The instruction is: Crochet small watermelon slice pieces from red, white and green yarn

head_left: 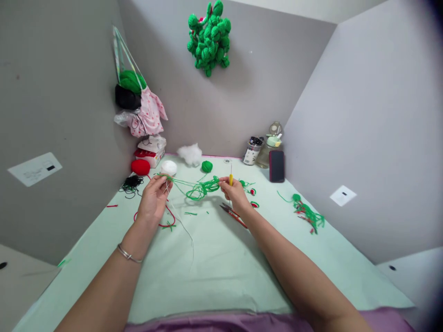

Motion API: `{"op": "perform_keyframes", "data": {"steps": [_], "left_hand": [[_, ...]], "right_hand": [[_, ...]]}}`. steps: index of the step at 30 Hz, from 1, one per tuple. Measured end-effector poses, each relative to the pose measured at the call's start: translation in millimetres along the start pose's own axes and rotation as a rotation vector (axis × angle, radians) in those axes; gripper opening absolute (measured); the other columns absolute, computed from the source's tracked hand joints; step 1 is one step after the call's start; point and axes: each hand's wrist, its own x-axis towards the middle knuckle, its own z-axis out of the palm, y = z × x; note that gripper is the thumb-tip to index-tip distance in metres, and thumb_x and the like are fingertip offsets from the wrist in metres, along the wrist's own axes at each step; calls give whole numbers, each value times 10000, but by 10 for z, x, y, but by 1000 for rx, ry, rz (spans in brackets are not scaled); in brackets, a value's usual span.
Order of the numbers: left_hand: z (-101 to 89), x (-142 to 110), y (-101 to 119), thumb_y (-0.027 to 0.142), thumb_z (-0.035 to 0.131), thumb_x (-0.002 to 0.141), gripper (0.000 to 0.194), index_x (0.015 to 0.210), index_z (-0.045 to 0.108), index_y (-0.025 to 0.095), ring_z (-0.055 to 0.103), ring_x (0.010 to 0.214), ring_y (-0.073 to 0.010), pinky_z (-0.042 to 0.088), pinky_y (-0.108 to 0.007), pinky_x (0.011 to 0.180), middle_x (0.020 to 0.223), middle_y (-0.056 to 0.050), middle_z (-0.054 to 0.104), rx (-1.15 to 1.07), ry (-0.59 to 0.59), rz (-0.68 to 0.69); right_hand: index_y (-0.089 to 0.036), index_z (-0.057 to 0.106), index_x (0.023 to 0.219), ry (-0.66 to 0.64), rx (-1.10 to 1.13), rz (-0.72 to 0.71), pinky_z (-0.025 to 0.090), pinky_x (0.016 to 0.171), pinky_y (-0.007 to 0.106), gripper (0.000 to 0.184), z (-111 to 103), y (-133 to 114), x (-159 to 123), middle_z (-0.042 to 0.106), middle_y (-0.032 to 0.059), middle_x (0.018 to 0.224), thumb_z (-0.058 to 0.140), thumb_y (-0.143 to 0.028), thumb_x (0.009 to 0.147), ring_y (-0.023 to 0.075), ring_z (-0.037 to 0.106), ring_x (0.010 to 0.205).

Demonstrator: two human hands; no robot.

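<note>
A loose bundle of green yarn (198, 191) is held up between my two hands, several strands running across the gap. My left hand (154, 196) pinches the strands at their left end, and a white yarn tail (183, 226) hangs beside its fingers. My right hand (237, 193) grips a crochet hook with a yellow handle (230, 180), its thin metal tip pointing up, and also pinches the looped end of the green yarn. Red-handled scissors (235, 216) lie on the table just below my right hand. Behind are a white yarn ball (169, 168) and a green yarn ball (206, 166).
At the left are a red yarn ball (140, 167) and tangled black yarn (131, 184). White stuffing (190, 154), a pen can (252, 151), a jar (263, 154) and a phone (277, 166) line the back. Green-and-red crochet pieces (308, 214) lie right. Green crocheted pieces (209, 41) hang above.
</note>
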Motion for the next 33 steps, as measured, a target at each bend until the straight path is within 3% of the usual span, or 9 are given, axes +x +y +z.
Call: {"op": "perform_keyframes", "data": {"steps": [4,8,15,20,23,27,29,31,33], "left_hand": [[10,-17,15,351,710,1017,377,1353,661,190,716,1127,-282,627,-498,934,1366,-118,689,13,-18,-13],[57,-63,4,350,709,1017,371,1348,663,189,718,1120,-280,629,-494,929,1360,-117,692,26,-49,-28],[116,-145,-29,347,710,1017,354,1328,671,183,725,1088,-269,636,-478,905,1328,-112,704,69,-113,-39],[91,-114,2,352,706,1019,350,1325,672,184,725,1088,-268,635,-478,907,1326,-112,704,148,-146,-10],[71,-86,54,356,706,1019,354,1327,672,184,720,1108,-275,629,-489,924,1339,-114,700,231,-160,25],[67,-99,109,353,713,1015,338,1302,685,176,718,1132,-283,621,-503,946,1334,-114,707,415,-208,69],[57,-106,129,344,720,1011,321,1281,695,173,723,1121,-279,623,-501,943,1313,-109,717,542,-228,90],[23,-89,158,338,721,1011,306,1272,701,179,724,1112,-273,623,-495,942,1308,-107,720,670,-213,125],[-45,-37,207,339,715,1014,301,1274,703,189,721,1114,-272,623,-491,944,1320,-107,716,770,-147,176]], "right_hand": [[-186,644,1361,40,-10,-52,630,963,490,389,-8,13,4,676,113,1376,702,-374,1026,273,711,1159],[-186,647,1356,-69,-78,-106,630,961,487,383,69,-18,-12,677,112,1375,701,-373,1027,272,712,1156],[-170,680,1296,-369,-238,-187,634,942,469,342,581,-104,-4,706,96,1317,713,-367,1019,265,724,1116],[-178,664,1340,-399,-311,-206,635,940,469,382,860,-127,12,680,103,1379,717,-371,1014,281,713,1150],[-186,657,1348,-279,-331,-244,632,954,476,374,722,-237,131,677,108,1381,703,-370,1025,274,712,1153],[-181,654,1343,-13,-397,-325,626,959,483,375,276,-486,364,686,109,1359,701,-375,1026,268,714,1144],[-167,664,1362,98,-447,-358,578,972,466,357,109,-565,398,734,122,1276,658,-286,1025,276,705,1129],[-186,662,1402,125,-504,-387,538,964,437,404,70,-572,338,767,123,1210,625,-207,999,282,705,1109],[-211,732,1282,44,-560,-407,541,935,404,291,171,-515,207,788,93,1127,623,-233,1013,264,728,1043]]}}
